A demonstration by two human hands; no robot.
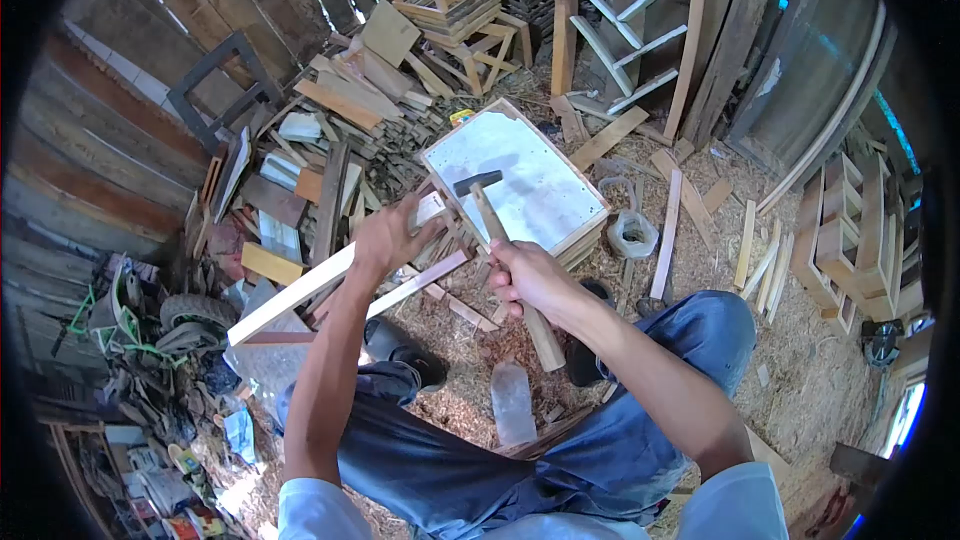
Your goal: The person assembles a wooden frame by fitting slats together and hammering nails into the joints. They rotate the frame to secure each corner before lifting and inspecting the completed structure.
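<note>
In my right hand (530, 285) is a hammer (485, 210), gripped around its wooden handle. The dark metal head hangs over the white-topped wooden box (530, 180), which stands in front of me. My left hand (388, 238) is closed over a pale wooden strip (295, 297) near its far end, beside the box's left edge. That strip slants down to the left and seems to be part of a frame with other strips. A second strip (420, 282) lies below my left hand. What lies under my left fingers is partly hidden.
A clear plastic bottle (513, 403) stands between my legs. A plastic tub (632, 234) sits right of the box. Scrap wood (370, 90) is heaped at the back left. Slatted wooden racks (850, 240) stand at the right. Wood shavings cover the floor.
</note>
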